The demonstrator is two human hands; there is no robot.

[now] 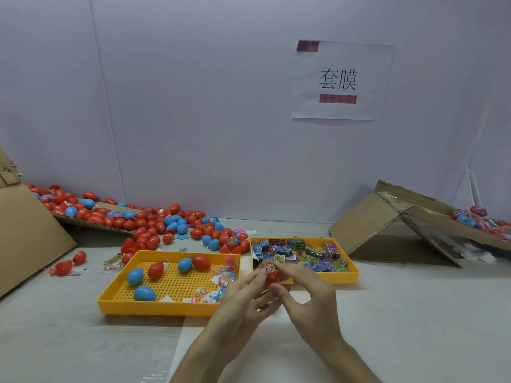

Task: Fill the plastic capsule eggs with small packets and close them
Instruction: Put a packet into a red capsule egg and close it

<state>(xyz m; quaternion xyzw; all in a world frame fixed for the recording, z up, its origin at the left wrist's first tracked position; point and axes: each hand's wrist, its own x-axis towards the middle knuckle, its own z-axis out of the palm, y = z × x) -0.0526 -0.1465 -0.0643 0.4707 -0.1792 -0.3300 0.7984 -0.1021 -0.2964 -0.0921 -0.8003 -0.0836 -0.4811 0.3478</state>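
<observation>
Both of my hands hold one red capsule egg [271,276] just in front of the right yellow tray [351,277]. A printed wrapper [266,265] covers the egg's top. My left hand [243,297] grips the egg from the left and below. My right hand [301,288] pinches it from the right, fingers over the top. The left yellow tray [154,306] carries several blue and red eggs [156,270] and small clear packets [221,277]. Small printed packets [301,254] fill the right tray.
A heap of red and blue eggs [154,225] spreads over the table behind the left tray. A cardboard flap [27,233] leans at the left. Folded cardboard [387,225] with wrapped eggs [481,219] stands at the right. A paper sign [340,81] hangs on the wall.
</observation>
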